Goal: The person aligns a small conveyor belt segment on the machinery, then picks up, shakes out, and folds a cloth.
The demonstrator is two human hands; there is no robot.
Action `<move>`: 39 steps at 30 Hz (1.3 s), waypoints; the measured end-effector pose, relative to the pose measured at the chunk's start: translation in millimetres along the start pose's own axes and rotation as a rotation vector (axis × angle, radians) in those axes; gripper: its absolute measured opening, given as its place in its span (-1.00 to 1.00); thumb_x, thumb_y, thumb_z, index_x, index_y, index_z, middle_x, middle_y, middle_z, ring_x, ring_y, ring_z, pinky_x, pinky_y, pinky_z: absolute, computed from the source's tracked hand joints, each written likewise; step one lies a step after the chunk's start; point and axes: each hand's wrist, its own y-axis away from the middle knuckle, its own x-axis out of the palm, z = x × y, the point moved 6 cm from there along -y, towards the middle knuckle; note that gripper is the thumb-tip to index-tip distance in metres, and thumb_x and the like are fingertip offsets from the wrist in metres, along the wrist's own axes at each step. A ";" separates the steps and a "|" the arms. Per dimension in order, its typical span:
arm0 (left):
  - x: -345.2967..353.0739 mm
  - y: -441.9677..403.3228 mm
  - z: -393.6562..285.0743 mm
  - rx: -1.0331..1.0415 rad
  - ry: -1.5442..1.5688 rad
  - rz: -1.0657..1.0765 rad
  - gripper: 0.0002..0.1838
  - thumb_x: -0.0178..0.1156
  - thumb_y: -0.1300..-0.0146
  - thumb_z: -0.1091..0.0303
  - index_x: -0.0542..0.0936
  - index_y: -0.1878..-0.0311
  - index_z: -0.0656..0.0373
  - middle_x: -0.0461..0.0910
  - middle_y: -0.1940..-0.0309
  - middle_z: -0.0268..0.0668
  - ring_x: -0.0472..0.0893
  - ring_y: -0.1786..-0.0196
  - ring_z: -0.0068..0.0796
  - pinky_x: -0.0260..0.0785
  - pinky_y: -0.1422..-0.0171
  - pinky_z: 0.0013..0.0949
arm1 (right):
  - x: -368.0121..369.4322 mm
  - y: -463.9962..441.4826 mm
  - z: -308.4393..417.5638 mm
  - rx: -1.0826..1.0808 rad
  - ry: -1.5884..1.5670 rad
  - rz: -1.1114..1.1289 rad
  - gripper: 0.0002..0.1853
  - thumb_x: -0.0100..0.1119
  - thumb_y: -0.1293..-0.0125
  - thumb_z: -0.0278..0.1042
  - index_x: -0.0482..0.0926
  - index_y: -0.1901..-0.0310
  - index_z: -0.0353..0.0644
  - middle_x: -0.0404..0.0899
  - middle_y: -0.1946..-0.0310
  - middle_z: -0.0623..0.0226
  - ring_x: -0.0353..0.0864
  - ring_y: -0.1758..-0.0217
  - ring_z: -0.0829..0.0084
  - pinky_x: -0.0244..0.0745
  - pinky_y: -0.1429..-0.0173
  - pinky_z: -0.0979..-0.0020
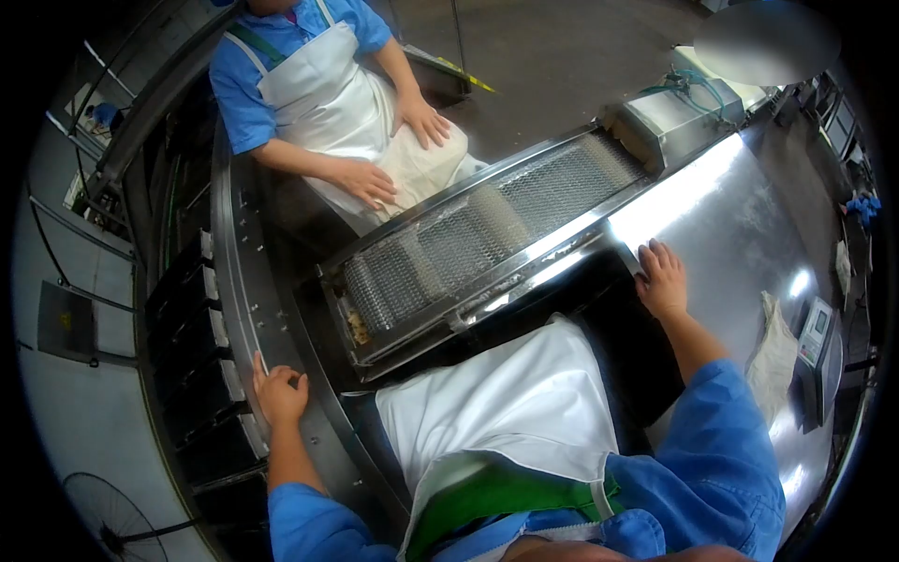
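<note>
My left hand rests on the curved metal rim of the machine at left, index finger stretched along it and nothing held. At the near edge of the shiny steel table, my right hand lies with its fingers over the corner, also holding nothing. Between and beyond my hands runs a slanted conveyor with a wire-mesh belt. Some yellowish bits lie at its lower end. My white apron covers my lap in front of it.
Across the conveyor sits a co-worker in a white apron, both hands on their lap. A digital scale and a crumpled cloth are on the table at right. Dark trays line the curved machine; a fan stands at lower left.
</note>
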 end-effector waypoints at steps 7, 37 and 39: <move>2.2 -0.5 2.8 0.004 0.020 -0.004 -0.88 0.44 0.01 0.28 0.72 0.45 0.07 0.70 0.10 -0.38 0.15 -0.56 -0.11 0.07 -0.55 -0.06 | 0.0 0.3 0.6 -0.009 -0.001 0.000 -0.49 0.38 -0.10 -0.28 0.47 -0.11 -0.10 0.40 -0.25 0.09 0.31 -0.39 0.02 0.25 -0.41 0.06; 0.1 -1.7 0.1 -0.007 0.003 0.011 -0.88 0.44 -0.01 0.29 0.72 0.45 0.09 0.71 0.09 -0.33 0.15 -0.57 -0.12 0.07 -0.56 -0.03 | -5.4 -2.2 4.5 0.005 -0.024 0.004 -0.52 0.38 -0.10 -0.32 0.48 -0.08 -0.12 0.41 -0.24 0.07 0.32 -0.38 0.01 0.26 -0.41 0.05; -0.7 -2.1 0.2 -0.008 0.002 0.005 -0.88 0.44 -0.01 0.29 0.72 0.45 0.10 0.71 0.09 -0.33 0.15 -0.57 -0.10 0.07 -0.55 -0.03 | -5.1 -2.4 5.3 0.000 -0.032 -0.004 -0.53 0.39 -0.10 -0.32 0.49 -0.07 -0.13 0.41 -0.23 0.07 0.33 -0.38 0.01 0.26 -0.40 0.05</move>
